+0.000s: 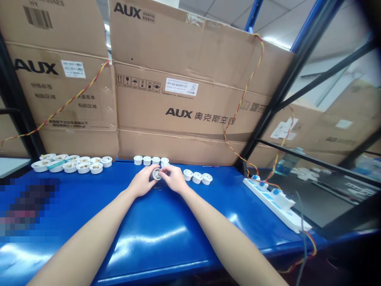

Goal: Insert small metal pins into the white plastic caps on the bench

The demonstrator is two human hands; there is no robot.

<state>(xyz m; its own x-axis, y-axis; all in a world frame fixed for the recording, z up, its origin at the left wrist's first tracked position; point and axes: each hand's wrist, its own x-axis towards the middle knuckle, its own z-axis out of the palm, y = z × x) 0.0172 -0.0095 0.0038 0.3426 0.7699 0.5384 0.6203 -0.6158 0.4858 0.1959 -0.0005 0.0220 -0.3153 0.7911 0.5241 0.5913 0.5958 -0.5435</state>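
Both my hands meet over the far middle of the blue table (154,238). My left hand (142,181) and my right hand (174,178) are closed together on one small round white part (156,174), fingers pinching its rim from either side. Just behind them stands a short row of the same white round parts (151,160). Three more white parts (197,177) lie to the right of my right hand. A tiny dark piece (157,188) lies on the table below the held part.
A larger cluster of white round parts (71,163) sits at the far left. Big AUX cardboard boxes (190,99) wall off the back. A white power strip (275,202) with plugs and a red-yellow twisted wire (241,107) lies at the right, beside a dark shelf frame (285,85).
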